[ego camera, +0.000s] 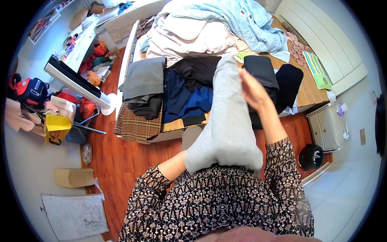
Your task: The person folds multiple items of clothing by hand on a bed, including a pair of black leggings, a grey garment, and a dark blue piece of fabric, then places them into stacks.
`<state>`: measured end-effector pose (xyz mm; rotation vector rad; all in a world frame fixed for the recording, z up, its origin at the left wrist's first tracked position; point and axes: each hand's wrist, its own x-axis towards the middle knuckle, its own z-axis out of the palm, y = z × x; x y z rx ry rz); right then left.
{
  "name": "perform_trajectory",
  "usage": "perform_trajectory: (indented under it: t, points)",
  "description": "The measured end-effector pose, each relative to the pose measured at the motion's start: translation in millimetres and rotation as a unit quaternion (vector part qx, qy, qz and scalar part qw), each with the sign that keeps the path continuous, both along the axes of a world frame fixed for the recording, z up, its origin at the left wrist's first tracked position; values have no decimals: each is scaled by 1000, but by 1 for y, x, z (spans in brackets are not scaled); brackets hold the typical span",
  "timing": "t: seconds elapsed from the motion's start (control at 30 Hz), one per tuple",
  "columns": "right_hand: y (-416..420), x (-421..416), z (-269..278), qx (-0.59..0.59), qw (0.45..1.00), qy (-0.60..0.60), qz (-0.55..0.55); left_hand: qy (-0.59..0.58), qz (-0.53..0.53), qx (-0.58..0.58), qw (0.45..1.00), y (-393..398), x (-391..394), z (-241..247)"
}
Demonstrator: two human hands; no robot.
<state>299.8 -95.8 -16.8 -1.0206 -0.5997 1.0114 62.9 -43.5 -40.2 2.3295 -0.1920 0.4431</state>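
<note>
A light grey cloth garment (228, 121), long and partly folded, stretches from my waist up over the bed's edge. My left hand is hidden beneath its lower left part; only the left wrist (175, 165) shows. Along the garment's upper right edge lies my right hand (253, 90), fingers extended and touching the cloth; whether it grips is unclear. Beyond it on the bed are a folded black garment (260, 71) and another black one (289, 84). Dark blue clothing (189, 98) and a folded grey garment (143, 78) over brown plaid cloth (139, 124) lie to the left.
Light blue bedding (229, 18) and pale pink bedding (193, 42) are heaped farther back. A white tower fan (80, 84) leans into view on the left. Right of the bed stand a bedside cabinet (323, 128) and a black waste bin (310, 157). Wooden flooring (121, 169) surrounds me.
</note>
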Motion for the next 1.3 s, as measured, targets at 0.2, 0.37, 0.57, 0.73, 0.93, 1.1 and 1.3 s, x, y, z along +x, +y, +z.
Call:
perform_trajectory:
  t: [0.2, 0.37, 0.57, 0.73, 0.93, 1.1, 1.3]
  points:
    - [-46, -77, -115, -103, 991, -47, 65, 35, 124, 155, 979, 30, -36, -16]
    - [-75, -92, -120, 39, 962, 255, 87, 50, 147, 161, 975, 34, -41, -15]
    - [-82, -82, -117, 41, 977, 201, 55, 33, 128, 143, 981, 40, -35, -30]
    - [-79, -89, -80, 40, 959, 281, 15, 67, 100, 83, 989, 34, -34, 5]
    - [-83, -93, -78, 60, 960, 271, 38, 15, 80, 96, 992, 44, -33, 9]
    - [-88, -99, -77, 55, 976, 209, 25, 10, 111, 94, 989, 47, -41, -16]
    - [-85, -107, -50, 47, 972, 228, 3, 9, 56, 184, 981, 44, -40, -2]
